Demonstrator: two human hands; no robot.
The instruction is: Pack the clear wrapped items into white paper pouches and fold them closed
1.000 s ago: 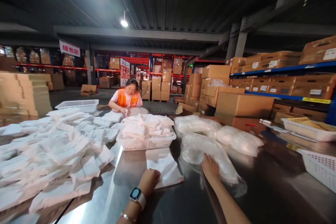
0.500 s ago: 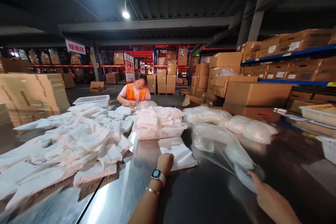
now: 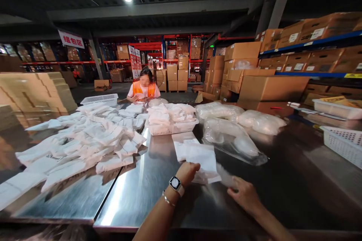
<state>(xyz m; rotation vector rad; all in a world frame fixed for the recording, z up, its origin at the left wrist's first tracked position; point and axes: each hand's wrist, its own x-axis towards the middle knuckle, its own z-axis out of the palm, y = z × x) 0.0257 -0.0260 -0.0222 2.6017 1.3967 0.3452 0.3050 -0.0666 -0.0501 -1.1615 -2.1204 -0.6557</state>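
My left hand (image 3: 188,174), with a watch and a bracelet on its wrist, is closed on the near edge of a flat white packet (image 3: 201,156). Under and behind that packet lies another white packet (image 3: 183,137) on the metal table. To the right, my right hand (image 3: 245,194) pinches a translucent plastic bag (image 3: 225,176), blurred, whose far end reaches the held packet. Beyond my hands, large clear bags (image 3: 226,133) of pale rounded contents rest on the table.
A heap of white packets (image 3: 85,141) spreads over the left side. A white basket (image 3: 172,127) full of them stands mid-table. Another white basket (image 3: 343,143) is at the right edge. Across the table sits a person in an orange vest (image 3: 144,90). Cartons (image 3: 271,88) stand behind.
My right hand has left the large clear bag and come left and nearer, with a translucent bag in its fingers. My left hand now has the packet's edge raised. The view has tilted downward.
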